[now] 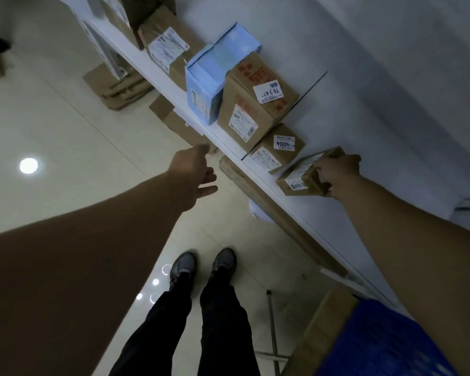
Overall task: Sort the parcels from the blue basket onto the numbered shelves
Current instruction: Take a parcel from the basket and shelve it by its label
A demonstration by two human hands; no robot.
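Right hand [337, 172] grips a small cardboard parcel [304, 175] resting on the white shelf [255, 172], while the left hand [193, 175] hovers open and empty beside the shelf edge.

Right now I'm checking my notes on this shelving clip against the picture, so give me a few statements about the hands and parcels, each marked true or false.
1. The right hand grips a small brown parcel resting on the white shelf. True.
2. The left hand holds a parcel. False: it is open and empty, out in front of the shelf edge.
3. A light blue box stands on the shelf beside a brown box marked 78-3. True.
4. The box labelled 4004 lies on the floor. False: it sits on the shelf, between the 78-3 box and the held parcel.
5. The person is barefoot. False: both feet wear shoes.
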